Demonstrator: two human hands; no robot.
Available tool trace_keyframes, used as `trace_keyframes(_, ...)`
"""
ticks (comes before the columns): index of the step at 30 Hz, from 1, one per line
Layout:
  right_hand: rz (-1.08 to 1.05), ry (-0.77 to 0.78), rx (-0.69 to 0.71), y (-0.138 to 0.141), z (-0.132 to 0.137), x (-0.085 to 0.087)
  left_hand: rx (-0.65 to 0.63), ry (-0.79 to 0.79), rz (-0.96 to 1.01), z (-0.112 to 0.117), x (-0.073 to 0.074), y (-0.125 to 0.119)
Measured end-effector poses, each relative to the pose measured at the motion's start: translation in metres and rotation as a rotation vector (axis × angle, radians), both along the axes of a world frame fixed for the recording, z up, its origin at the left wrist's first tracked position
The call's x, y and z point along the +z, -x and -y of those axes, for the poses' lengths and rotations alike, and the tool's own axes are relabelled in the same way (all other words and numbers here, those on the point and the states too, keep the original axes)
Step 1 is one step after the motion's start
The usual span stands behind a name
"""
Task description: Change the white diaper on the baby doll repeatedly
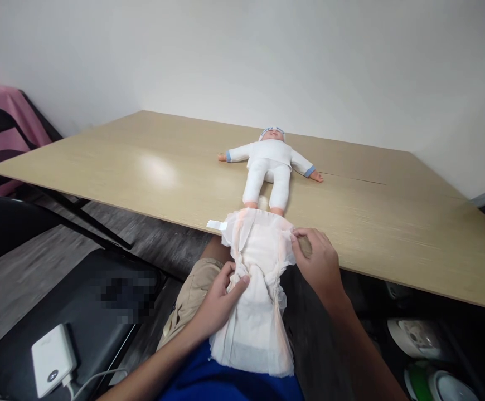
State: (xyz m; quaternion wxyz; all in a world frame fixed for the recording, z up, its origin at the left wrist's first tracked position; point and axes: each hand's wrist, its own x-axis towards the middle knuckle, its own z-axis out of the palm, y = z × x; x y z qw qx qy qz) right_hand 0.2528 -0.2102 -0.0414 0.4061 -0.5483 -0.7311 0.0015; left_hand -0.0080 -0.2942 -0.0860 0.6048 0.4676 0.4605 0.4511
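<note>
A white diaper [255, 278] lies unfolded lengthwise, its far end on the edge of the wooden table [142, 167] and its near end hanging over my lap. My left hand [221, 298] pinches the diaper's left gathered edge at its narrow middle. My right hand [315, 259] grips the right edge near the table's rim, fingers closed on the fabric. A baby doll [270, 164] in white clothes with a blue-trimmed cap lies on its back just beyond the diaper, arms spread, feet toward me.
A black chair [58, 312] at my left carries a white power bank [52, 359] with a cable. A pink cloth [12, 120] drapes something at far left. White and green objects [426, 356] sit on the floor under the table at right.
</note>
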Motion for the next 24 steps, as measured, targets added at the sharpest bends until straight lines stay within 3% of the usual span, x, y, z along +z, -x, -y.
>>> trace_keyframes(4, -0.024, -0.057, -0.032, 0.005, 0.002, -0.002, 0.0, 0.005, -0.002, 0.001, -0.001, 0.0)
trace_keyframes(11, -0.14, -0.14, -0.424, -0.016, 0.014, -0.023, 0.0, 0.007, 0.006, 0.003, -0.001, -0.001)
trace_keyframes(14, -0.101, -0.199, -0.506, -0.013, 0.031, -0.017, -0.01, -0.011, -0.028, 0.004, 0.0, -0.002)
trace_keyframes(17, -0.049, -0.241, -0.39, 0.015, 0.048, 0.004, -0.02, -0.043, -0.092, 0.004, 0.002, -0.003)
trace_keyframes(20, 0.025, -0.106, -0.087, 0.052, 0.05, 0.022, -0.06, -0.077, -0.201, 0.005, 0.007, -0.005)
trace_keyframes(24, 0.138, 0.114, 0.152, 0.08, 0.028, 0.02, -0.14, -0.148, -0.494, 0.003, 0.025, 0.003)
